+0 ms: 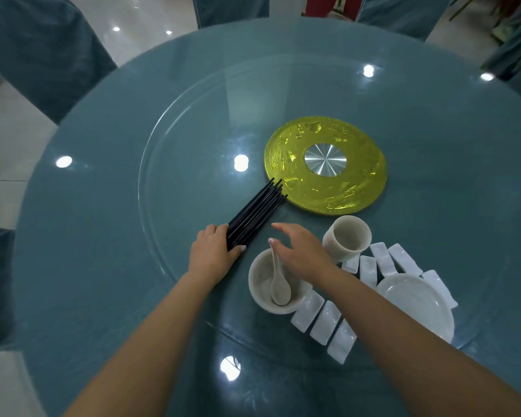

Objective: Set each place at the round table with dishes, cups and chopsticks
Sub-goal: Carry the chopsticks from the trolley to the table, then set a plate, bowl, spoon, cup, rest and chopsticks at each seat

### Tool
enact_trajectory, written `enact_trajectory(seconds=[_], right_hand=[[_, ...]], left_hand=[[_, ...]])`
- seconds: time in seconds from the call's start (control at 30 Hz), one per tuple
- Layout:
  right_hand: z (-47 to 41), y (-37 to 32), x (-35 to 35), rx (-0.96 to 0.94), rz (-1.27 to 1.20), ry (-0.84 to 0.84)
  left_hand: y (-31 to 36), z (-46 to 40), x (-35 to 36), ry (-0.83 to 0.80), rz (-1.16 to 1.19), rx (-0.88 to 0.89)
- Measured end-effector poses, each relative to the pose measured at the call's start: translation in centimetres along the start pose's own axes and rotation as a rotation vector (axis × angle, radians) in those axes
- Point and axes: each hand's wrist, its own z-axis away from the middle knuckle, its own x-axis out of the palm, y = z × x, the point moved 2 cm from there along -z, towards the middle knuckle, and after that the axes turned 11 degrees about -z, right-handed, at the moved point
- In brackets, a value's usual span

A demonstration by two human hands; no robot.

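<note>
Head view: left hand fingers curl around black chopsticks; right hand fingers straight, spread, holding nothing, above bowl at five o'clock on glass worktop; blue-covered chairs around.

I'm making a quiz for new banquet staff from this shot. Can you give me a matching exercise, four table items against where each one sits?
Items:
1. chopsticks
2. spoon
3. stack of cups
4. yellow disc

Places:
A. inside the bowl
B. centre of the glass turntable
C. gripped by the left hand
D. just right of the right hand

Pairs: 1-C, 2-A, 3-D, 4-B
</note>
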Motion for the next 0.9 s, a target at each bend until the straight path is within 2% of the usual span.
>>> enact_trajectory(seconds=[0.2,0.4,0.57,0.77,0.9], right_hand=[[2.7,0.0,-1.0,0.014,0.007,-0.02],[6.6,1.3,-2.7,-0.027,0.122,-0.077],[10.5,3.9,-4.8,-0.062,0.203,-0.025],[15.6,10.5,-7.6,0.052,0.27,0.107],[18.6,14.5,-8.3,0.169,0.382,0.088]], left_hand=[[1.5,2.7,-1.4,0.06,0.145,0.0],[3.5,5.8,-3.8,0.143,0.225,0.097],[6.2,8.7,-5.6,0.189,0.267,0.162],[9.6,12.1,-5.5,0.138,0.284,0.208],[12.1,13.4,-4.7,0.091,0.262,0.239]])
